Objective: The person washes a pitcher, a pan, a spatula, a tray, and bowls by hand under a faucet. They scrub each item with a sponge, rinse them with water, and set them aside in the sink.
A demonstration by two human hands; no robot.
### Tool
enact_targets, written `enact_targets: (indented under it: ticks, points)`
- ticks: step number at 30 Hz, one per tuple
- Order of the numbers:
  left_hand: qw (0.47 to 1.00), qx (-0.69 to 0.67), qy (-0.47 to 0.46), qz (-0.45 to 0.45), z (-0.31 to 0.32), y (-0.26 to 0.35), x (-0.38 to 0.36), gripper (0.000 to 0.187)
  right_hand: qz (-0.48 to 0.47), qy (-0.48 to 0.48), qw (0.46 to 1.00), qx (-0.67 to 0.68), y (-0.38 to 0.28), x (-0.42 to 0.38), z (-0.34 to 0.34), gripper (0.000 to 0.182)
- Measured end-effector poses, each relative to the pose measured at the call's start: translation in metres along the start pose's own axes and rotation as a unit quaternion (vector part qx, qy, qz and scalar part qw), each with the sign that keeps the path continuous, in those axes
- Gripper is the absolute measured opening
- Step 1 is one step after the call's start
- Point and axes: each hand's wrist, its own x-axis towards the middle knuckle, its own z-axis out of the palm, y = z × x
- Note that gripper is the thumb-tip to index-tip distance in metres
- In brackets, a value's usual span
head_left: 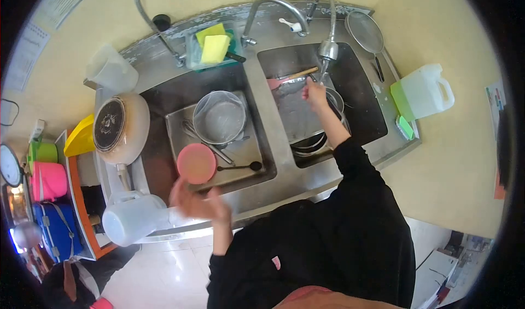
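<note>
One blurred left hand (192, 204) is hovering beside a pink bowl (197, 163), its fingers standing apart. The bowl is sitting in a tray (252, 151) in the left basin (157, 124), in front of a pot (220, 118). The right hand (314, 94) is hanging over the right basin (362, 93) near the tap (328, 49), fingers curled; whether they are gripping anything, I cannot tell.

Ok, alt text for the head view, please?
A person's right hand is below the faucet, over the right sink basin. The left hand, motion-blurred, is near a pink bowl beside a round pot in the left basin.
</note>
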Motion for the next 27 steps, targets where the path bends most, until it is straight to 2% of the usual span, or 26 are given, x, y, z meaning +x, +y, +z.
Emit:
enact_targets:
  ticks: [1, 2, 3, 4, 5, 6, 7, 8, 9, 10, 12, 13, 16, 18, 19, 20, 21, 23, 24, 26, 27]
  points:
    - [0.999, -0.002, -0.042, -0.015, 0.043, 0.000, -0.015, 0.062, -0.068, -0.031, 0.989, -0.130, 0.005, 0.022, -0.016, 0.035]
    - [0.963, 0.016, -0.268, -0.034, 0.078, 0.021, 0.004, 0.052, -0.136, -0.063, 0.955, -0.256, 0.015, 0.042, -0.032, 0.036]
    - [0.937, -0.036, -0.348, -0.023, 0.124, 0.013, -0.007, 0.047, -0.202, -0.094, 0.899, -0.376, 0.020, 0.056, -0.041, 0.037]
    - [0.893, -0.101, -0.429, -0.087, 0.164, 0.023, -0.011, 0.048, -0.151, -0.227, 0.854, -0.442, 0.022, 0.045, -0.046, 0.041]
    - [0.859, -0.125, -0.480, -0.126, 0.204, 0.010, -0.027, 0.047, -0.096, -0.353, 0.786, -0.498, 0.030, 0.020, -0.057, 0.052]
    - [0.859, -0.117, -0.485, -0.117, 0.244, -0.001, -0.041, 0.040, -0.119, -0.469, 0.731, -0.481, 0.058, 0.012, -0.075, 0.076]
    - [0.858, -0.110, -0.489, -0.107, 0.277, -0.013, -0.050, 0.036, -0.132, -0.459, 0.598, -0.644, 0.065, -0.003, -0.087, 0.074]
    - [0.833, -0.116, -0.510, -0.179, 0.304, -0.033, -0.056, 0.032, -0.149, -0.456, 0.423, -0.769, 0.071, -0.019, -0.098, 0.072]
    - [0.802, -0.121, -0.528, -0.252, 0.328, -0.053, -0.063, 0.028, -0.212, -0.463, 0.478, -0.716, 0.089, -0.013, -0.112, 0.064]
    - [0.766, -0.128, -0.542, -0.321, 0.345, -0.061, -0.067, 0.025, -0.252, -0.467, 0.456, -0.714, 0.110, 0.003, -0.116, 0.057]
    - [0.829, -0.017, -0.492, -0.265, 0.345, -0.051, -0.063, 0.020, -0.324, -0.476, 0.413, -0.706, 0.145, 0.025, -0.124, 0.043]
    - [0.853, 0.041, -0.463, -0.235, 0.340, -0.047, -0.064, 0.018, -0.355, -0.482, 0.413, -0.686, 0.129, 0.019, -0.126, 0.031]
    - [0.850, 0.139, -0.479, -0.172, 0.326, -0.075, -0.106, 0.017, -0.236, -0.550, 0.435, -0.672, 0.037, -0.003, -0.116, 0.015]
    - [0.831, 0.093, -0.487, -0.251, 0.314, -0.085, -0.135, 0.019, -0.217, -0.562, 0.510, -0.614, 0.012, 0.022, -0.101, 0.019]
    - [0.823, 0.082, -0.490, -0.275, 0.311, -0.115, -0.168, 0.022, -0.207, -0.567, 0.546, -0.582, -0.001, 0.034, -0.091, 0.022]
    - [0.815, 0.071, -0.492, -0.299, 0.310, -0.140, -0.194, 0.027, -0.114, -0.531, 0.663, -0.515, -0.020, 0.034, -0.079, 0.025]
    - [0.784, 0.101, -0.537, -0.293, 0.312, -0.137, -0.195, 0.027, -0.016, -0.482, 0.760, -0.435, -0.036, 0.031, -0.065, 0.028]
    - [0.709, 0.157, -0.627, -0.282, 0.313, -0.120, -0.193, 0.029, -0.054, -0.449, 0.789, -0.416, -0.045, 0.024, -0.034, 0.028]
    - [0.704, 0.182, -0.635, -0.261, 0.313, -0.116, -0.199, 0.029, -0.069, -0.430, 0.804, -0.404, -0.044, 0.024, -0.026, 0.029]
    - [0.691, 0.227, -0.650, -0.220, 0.312, -0.105, -0.213, 0.029, -0.146, -0.416, 0.750, -0.493, 0.000, 0.046, -0.028, 0.029]
    - [0.699, 0.252, -0.650, -0.163, 0.311, -0.097, -0.214, 0.028, -0.190, -0.408, 0.716, -0.534, 0.030, 0.066, -0.028, 0.029]
